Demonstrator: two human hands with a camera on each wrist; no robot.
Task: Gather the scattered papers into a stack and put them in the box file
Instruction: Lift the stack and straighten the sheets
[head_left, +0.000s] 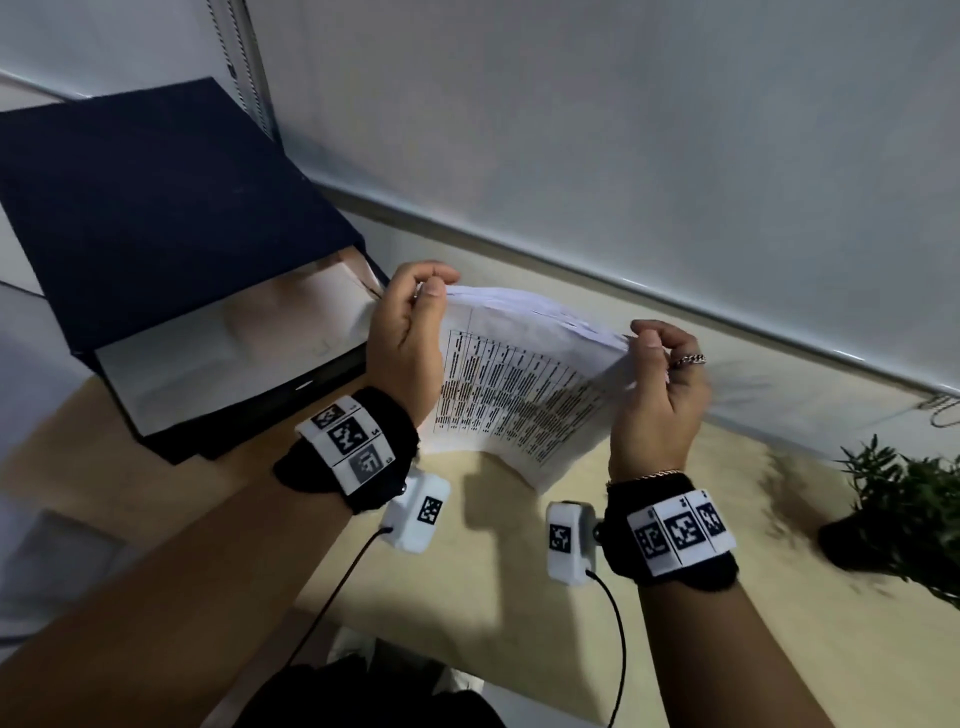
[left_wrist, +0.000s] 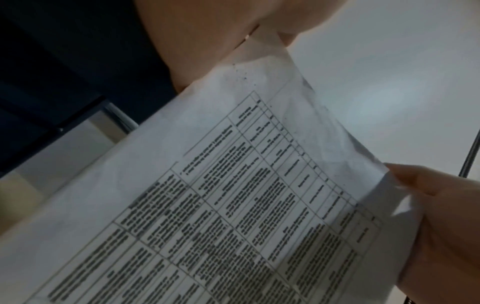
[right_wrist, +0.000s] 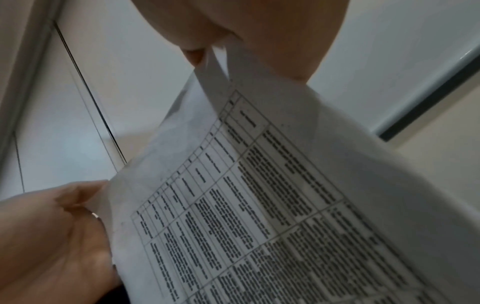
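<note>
A stack of white papers (head_left: 519, 384) printed with a table hangs above the beige desk, bowed between both hands. My left hand (head_left: 410, 322) pinches its top left corner, thumb on the near face. My right hand (head_left: 660, 364) pinches the top right corner. In the left wrist view the printed stack of papers (left_wrist: 233, 205) fills the frame, with the right hand (left_wrist: 441, 226) at its far edge. The right wrist view shows the papers (right_wrist: 272, 195) and the left hand (right_wrist: 52, 236) at their far edge. The dark blue box file (head_left: 156, 228) lies open at the left, a pale sheet inside.
A small potted plant (head_left: 904, 514) stands at the desk's right edge. A white roller blind (head_left: 623, 130) and a window sill run along the back. A bead chain (head_left: 223, 47) hangs behind the box file. Bare desk (head_left: 493, 597) lies below the papers.
</note>
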